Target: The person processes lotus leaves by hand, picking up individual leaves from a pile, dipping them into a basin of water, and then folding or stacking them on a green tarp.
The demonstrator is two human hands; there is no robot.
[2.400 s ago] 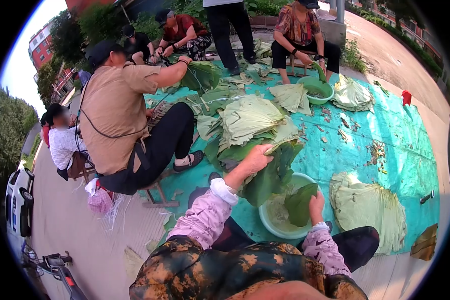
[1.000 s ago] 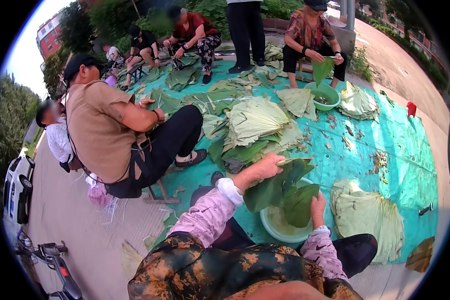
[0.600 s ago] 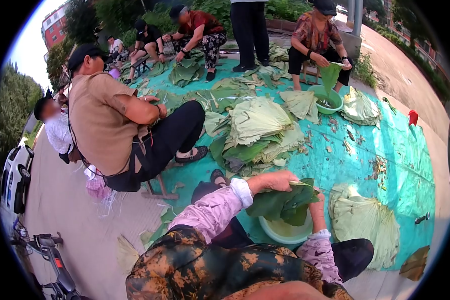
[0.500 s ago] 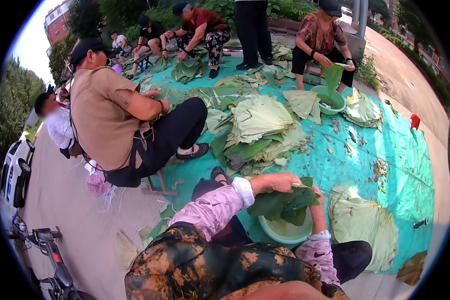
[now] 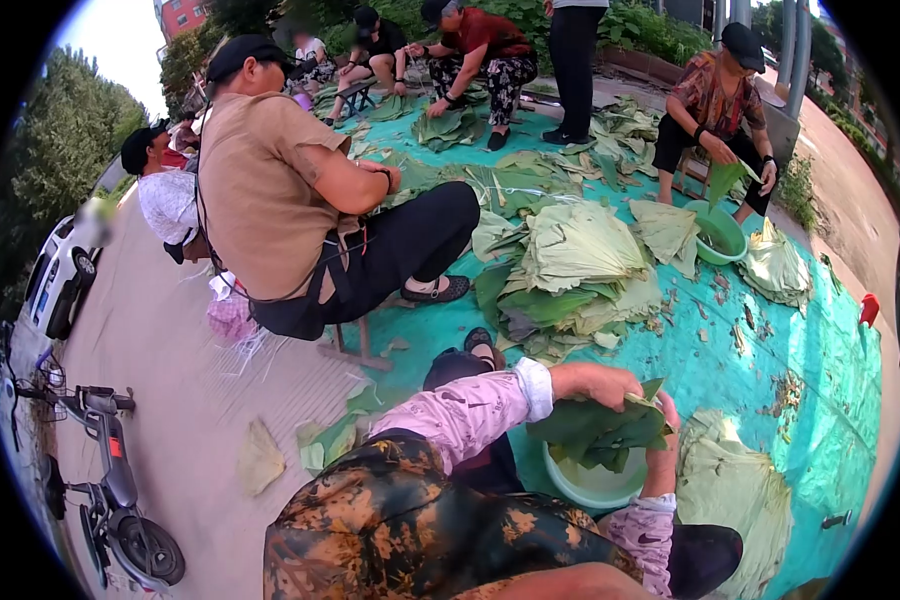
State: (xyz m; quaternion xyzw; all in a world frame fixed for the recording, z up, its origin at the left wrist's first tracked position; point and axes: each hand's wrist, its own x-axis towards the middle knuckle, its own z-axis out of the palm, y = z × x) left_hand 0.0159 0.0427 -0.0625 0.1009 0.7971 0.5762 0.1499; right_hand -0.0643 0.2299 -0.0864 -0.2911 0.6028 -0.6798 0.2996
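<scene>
Your left hand (image 5: 611,384) and right hand (image 5: 667,410) are close together, both clamped on dark green leaves (image 5: 592,430), left at the top edge, right at the right-hand edge. The leaves hang over the pale basin (image 5: 582,492), partly covering it. Fanned pale leaf stack (image 5: 732,505) just beside your right forearm, on the green sheet (image 5: 715,350). Ahead, bigger leaf pile (image 5: 582,248); co-worker in tan shirt (image 5: 270,190) seated to its left. Farther right, co-worker in patterned shirt (image 5: 715,105) holds a leaf above the green basin (image 5: 725,243).
</scene>
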